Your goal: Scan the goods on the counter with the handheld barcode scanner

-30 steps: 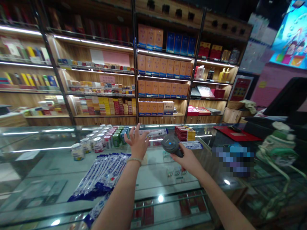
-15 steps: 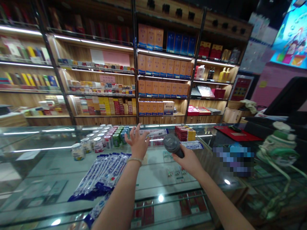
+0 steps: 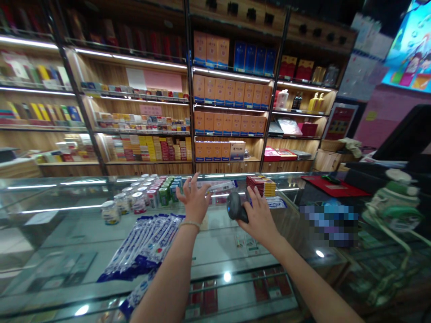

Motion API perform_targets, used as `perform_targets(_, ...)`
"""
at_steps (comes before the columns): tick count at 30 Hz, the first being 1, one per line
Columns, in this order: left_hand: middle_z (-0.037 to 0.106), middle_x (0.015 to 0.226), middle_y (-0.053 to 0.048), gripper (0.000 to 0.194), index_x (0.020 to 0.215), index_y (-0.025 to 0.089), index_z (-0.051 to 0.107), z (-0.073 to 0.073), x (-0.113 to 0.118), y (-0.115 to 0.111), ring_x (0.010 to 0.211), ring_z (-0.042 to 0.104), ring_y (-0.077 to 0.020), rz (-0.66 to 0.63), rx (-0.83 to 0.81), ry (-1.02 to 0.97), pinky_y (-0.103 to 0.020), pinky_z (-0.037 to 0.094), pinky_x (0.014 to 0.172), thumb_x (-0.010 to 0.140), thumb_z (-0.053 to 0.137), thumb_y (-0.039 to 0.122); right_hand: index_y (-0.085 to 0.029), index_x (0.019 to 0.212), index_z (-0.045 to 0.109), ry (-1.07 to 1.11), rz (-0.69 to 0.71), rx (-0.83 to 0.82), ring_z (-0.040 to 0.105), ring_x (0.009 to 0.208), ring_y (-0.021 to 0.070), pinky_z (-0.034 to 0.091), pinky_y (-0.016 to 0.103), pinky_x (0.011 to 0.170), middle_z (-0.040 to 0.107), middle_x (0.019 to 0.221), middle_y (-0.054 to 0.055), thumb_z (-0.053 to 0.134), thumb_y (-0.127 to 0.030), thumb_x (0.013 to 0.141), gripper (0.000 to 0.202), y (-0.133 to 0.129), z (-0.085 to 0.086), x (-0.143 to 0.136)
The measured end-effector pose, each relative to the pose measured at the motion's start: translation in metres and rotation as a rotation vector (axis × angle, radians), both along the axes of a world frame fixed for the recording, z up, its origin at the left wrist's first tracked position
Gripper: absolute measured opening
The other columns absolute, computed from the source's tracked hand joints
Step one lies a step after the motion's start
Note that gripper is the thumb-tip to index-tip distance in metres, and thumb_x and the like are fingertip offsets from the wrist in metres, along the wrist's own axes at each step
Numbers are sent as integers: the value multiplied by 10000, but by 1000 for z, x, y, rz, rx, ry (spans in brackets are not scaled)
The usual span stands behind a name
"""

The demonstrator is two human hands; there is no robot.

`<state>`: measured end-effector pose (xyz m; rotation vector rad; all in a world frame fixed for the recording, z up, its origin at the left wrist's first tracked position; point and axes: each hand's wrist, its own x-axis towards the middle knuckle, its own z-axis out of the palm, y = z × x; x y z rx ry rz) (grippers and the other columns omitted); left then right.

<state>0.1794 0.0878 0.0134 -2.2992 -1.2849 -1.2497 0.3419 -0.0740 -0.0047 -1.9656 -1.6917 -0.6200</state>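
Note:
My left hand (image 3: 194,201) is raised over the glass counter (image 3: 208,251), fingers spread, holding nothing. A dark handheld scanner (image 3: 235,206) with a small blue light is in my right hand (image 3: 261,220), whose thumb and fingers are around its handle. Left of my left wrist lies a fanned pile of blue-and-white packets (image 3: 144,242). Small jars and canisters (image 3: 138,202) stand in rows beyond them. Behind my hands lies a long white-and-blue packet (image 3: 224,185). Just beyond my right hand are stacked red and yellow packs (image 3: 264,185), with another blue-and-white packet (image 3: 278,202) beside them.
On the right are a red mat (image 3: 336,187), a pixelated blue item (image 3: 332,222), a green bottle (image 3: 395,202) with a strap and a dark monitor (image 3: 404,134). Across the counter, wooden shelves hold orange boxes (image 3: 229,92) and other goods.
My right hand has turned, with its back now facing up and its fingers further forward. The scanner has tilted and shifted slightly left. My left hand stays nearly still.

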Motion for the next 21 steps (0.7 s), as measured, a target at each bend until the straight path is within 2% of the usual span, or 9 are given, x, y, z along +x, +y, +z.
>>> perform_targets(4, 399, 1623, -47, 203, 1037, 343, 758, 0, 0, 0, 1479, 298, -368, 2, -1, 3, -708, 66, 1188, 835, 738, 334, -159, 1040, 672, -46, -1, -57, 98, 1568, 415, 184, 692, 1202, 223, 1683, 185, 703, -451, 850, 349, 6, -9, 3)
perform_targets(11, 403, 1621, -50, 216, 1051, 345, 761, 2, 1, -3, 1482, 301, -368, -7, -35, 0, -714, 74, 1187, 839, 734, 312, -150, 1033, 677, -39, 1, -142, 83, 1572, 415, 113, 719, 1203, 179, 1693, 199, 709, -493, 847, 391, 9, -19, 6)
perform_targets(15, 396, 1625, -53, 203, 1047, 341, 761, 2, 1, -4, 1486, 299, -362, -7, -40, 5, -708, 78, 1192, 848, 725, 319, -142, 1069, 677, -37, 33, -192, 39, 1580, 400, 67, 729, 1202, 142, 1700, 198, 668, -512, 874, 418, 7, -18, 6)
perform_targets(21, 395, 1624, -53, 213, 1051, 346, 763, 2, 1, -4, 1484, 298, -366, -9, -41, 16, -711, 82, 1189, 841, 738, 322, -143, 1224, 671, 85, 76, -339, 25, 1587, 369, 51, 714, 1207, 128, 1695, 222, 516, -679, 931, 630, 5, -9, 10)
